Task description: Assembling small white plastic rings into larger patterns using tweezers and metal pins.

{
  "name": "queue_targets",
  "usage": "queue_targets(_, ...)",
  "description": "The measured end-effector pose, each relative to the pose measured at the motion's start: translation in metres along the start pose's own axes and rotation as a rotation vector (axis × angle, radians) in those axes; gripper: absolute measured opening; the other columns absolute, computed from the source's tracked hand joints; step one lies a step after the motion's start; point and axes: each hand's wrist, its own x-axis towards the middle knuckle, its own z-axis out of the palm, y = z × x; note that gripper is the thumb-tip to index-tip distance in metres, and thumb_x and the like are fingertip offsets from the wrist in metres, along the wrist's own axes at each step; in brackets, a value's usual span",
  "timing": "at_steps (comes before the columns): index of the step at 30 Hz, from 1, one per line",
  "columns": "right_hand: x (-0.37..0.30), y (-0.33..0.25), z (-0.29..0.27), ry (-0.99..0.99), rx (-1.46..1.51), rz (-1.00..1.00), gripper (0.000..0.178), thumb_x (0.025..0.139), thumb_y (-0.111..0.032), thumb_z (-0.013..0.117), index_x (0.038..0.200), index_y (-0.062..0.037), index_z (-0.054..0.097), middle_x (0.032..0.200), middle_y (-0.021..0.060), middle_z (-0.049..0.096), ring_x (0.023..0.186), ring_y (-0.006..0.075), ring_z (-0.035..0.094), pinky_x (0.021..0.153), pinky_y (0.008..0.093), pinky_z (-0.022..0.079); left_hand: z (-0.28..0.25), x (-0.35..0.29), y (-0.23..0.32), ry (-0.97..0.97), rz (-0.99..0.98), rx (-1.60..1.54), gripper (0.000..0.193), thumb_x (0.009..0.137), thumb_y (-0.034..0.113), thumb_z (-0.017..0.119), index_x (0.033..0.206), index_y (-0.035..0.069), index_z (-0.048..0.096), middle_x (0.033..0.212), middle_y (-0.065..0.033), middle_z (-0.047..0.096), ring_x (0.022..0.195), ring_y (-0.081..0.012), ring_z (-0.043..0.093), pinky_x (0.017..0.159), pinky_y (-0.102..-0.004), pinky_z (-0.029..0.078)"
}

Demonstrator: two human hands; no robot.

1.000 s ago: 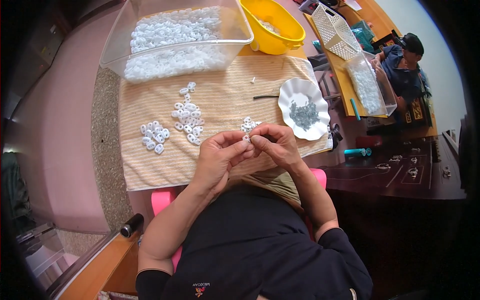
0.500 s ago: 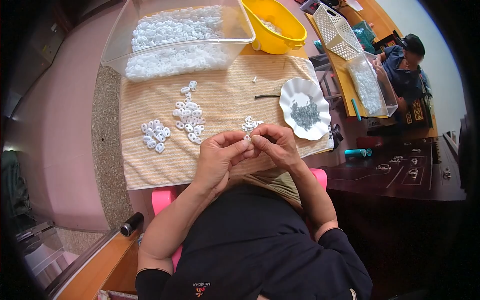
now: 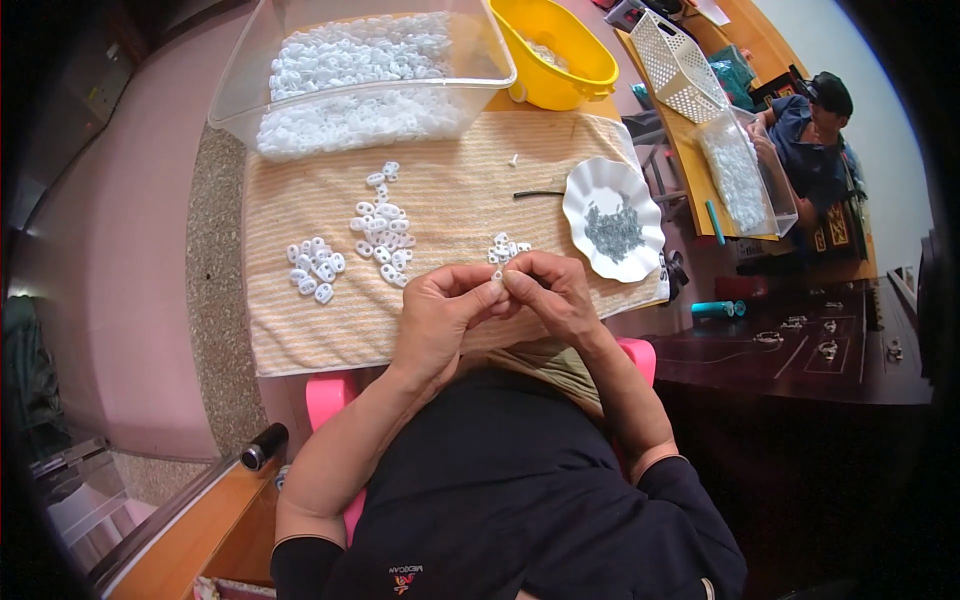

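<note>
My left hand and my right hand meet fingertip to fingertip over the near edge of a striped towel. Between the fingertips sits one small white plastic piece, pinched by both hands. Just beyond the fingers lies a little cluster of white pieces. Two more heaps of white pieces lie on the towel to the left. A white scalloped dish holding small grey metal parts stands to the right of my hands.
A clear plastic bin full of white pieces stands at the far edge, a yellow tub beside it. A thin dark tool lies near the dish. Further right are a white basket, another clear bin and a seated person.
</note>
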Motion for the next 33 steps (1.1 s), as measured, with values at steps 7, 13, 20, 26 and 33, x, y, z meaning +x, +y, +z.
queue_targets(7, 0.000, 0.005, -0.005, -0.019, 0.055, -0.022, 0.018, 0.095, -0.012, 0.057, 0.093, 0.0049, 0.061, 0.077, 0.0051, 0.064, 0.067, 0.0105, 0.062, 0.061, 0.0221, 0.051, 0.000, 0.002, -0.003, -0.014, -0.012, -0.014, 0.016, 0.084, 0.000, 0.066, 0.100, -0.003, 0.063, 0.088, -0.0105, 0.067, 0.077, -0.0157, 0.066, 0.073, -0.0258, 0.057)
queue_targets(13, -0.003, -0.001, -0.007, -0.034, 0.131, 0.017, 0.018, 0.096, -0.011, 0.055, 0.097, 0.0058, 0.061, 0.083, 0.0063, 0.063, 0.070, 0.0110, 0.062, 0.063, 0.0223, 0.052, -0.001, 0.002, -0.003, -0.019, -0.027, -0.047, 0.016, 0.085, 0.000, 0.066, 0.100, -0.003, 0.063, 0.088, -0.0106, 0.067, 0.078, -0.0160, 0.066, 0.074, -0.0264, 0.057)
queue_targets(20, -0.002, 0.006, -0.009, -0.034, 0.041, -0.022, 0.017, 0.096, -0.011, 0.054, 0.097, 0.0050, 0.059, 0.084, 0.0054, 0.062, 0.071, 0.0099, 0.061, 0.065, 0.0219, 0.051, -0.002, 0.003, -0.002, -0.032, -0.040, -0.068, 0.017, 0.085, 0.000, 0.066, 0.101, -0.003, 0.063, 0.088, -0.0105, 0.067, 0.078, -0.0163, 0.066, 0.074, -0.0268, 0.057)
queue_targets(26, -0.004, 0.000, -0.003, 0.021, -0.143, -0.050, 0.016, 0.097, -0.012, 0.053, 0.093, 0.0033, 0.058, 0.081, 0.0032, 0.059, 0.073, 0.0084, 0.057, 0.065, 0.0217, 0.048, -0.002, 0.003, -0.004, -0.029, -0.047, -0.063, 0.017, 0.085, 0.000, 0.066, 0.101, -0.003, 0.063, 0.088, -0.0107, 0.067, 0.078, -0.0165, 0.066, 0.074, -0.0272, 0.057)
queue_targets(33, -0.005, -0.005, 0.001, 0.023, -0.203, -0.081, 0.016, 0.096, -0.011, 0.054, 0.092, 0.0031, 0.059, 0.080, 0.0044, 0.058, 0.072, 0.0094, 0.056, 0.064, 0.0229, 0.047, -0.001, 0.002, -0.005, -0.015, -0.049, -0.056, 0.016, 0.085, 0.000, 0.065, 0.100, -0.003, 0.063, 0.089, -0.0109, 0.067, 0.078, -0.0173, 0.066, 0.075, -0.0274, 0.057)
